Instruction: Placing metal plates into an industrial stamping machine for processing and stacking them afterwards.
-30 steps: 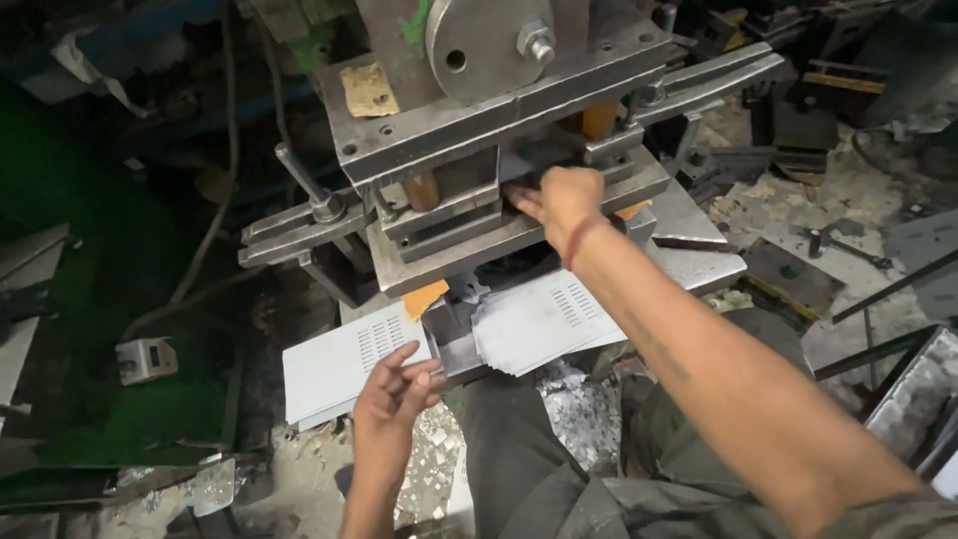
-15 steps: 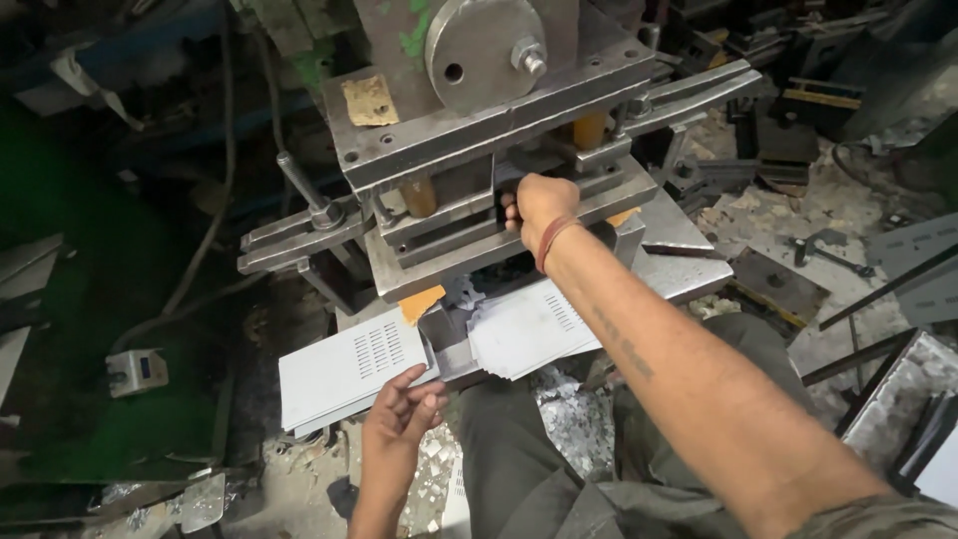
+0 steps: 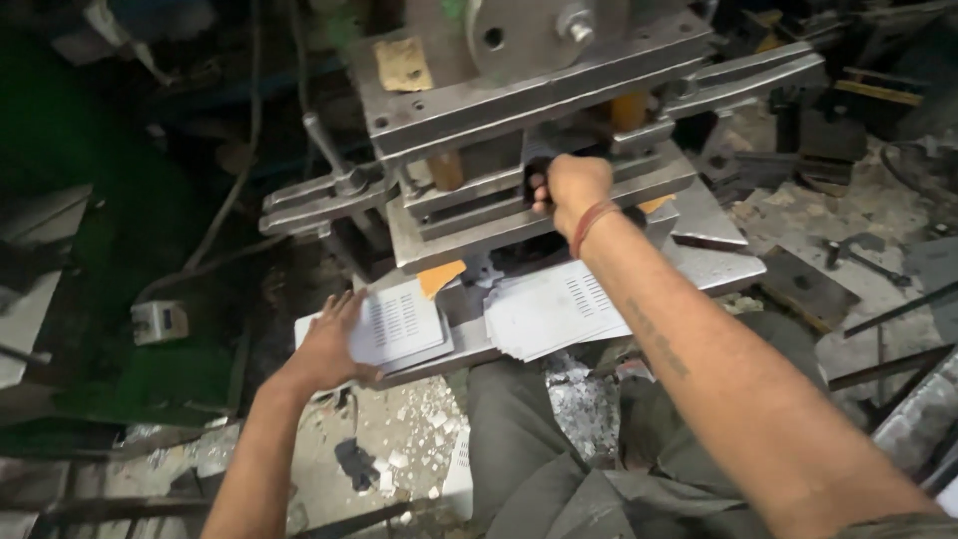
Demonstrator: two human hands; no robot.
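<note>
A grey steel punch press (image 3: 519,110) stands in front of me. My right hand (image 3: 567,187) is closed and pushed into the gap between the press plates; what its fingers hold is hidden. It wears a red thread band at the wrist. My left hand (image 3: 334,344) lies flat, fingers spread, on a stack of thin grey slotted metal sheets (image 3: 399,321) at the left of the press bed. A second fanned stack of slotted sheets (image 3: 554,311) lies at the right, under my right forearm.
A long lever arm (image 3: 309,200) juts left from the press, another bar (image 3: 748,75) to the right. An orange tab (image 3: 439,277) sits between the stacks. White scrap chips (image 3: 419,439) litter the floor by my knees. Metal parts and tools lie at right (image 3: 848,250).
My left hand has slid up onto the left sheet stack. My right hand stays in the press gap, shifted slightly left as the view tilted.
</note>
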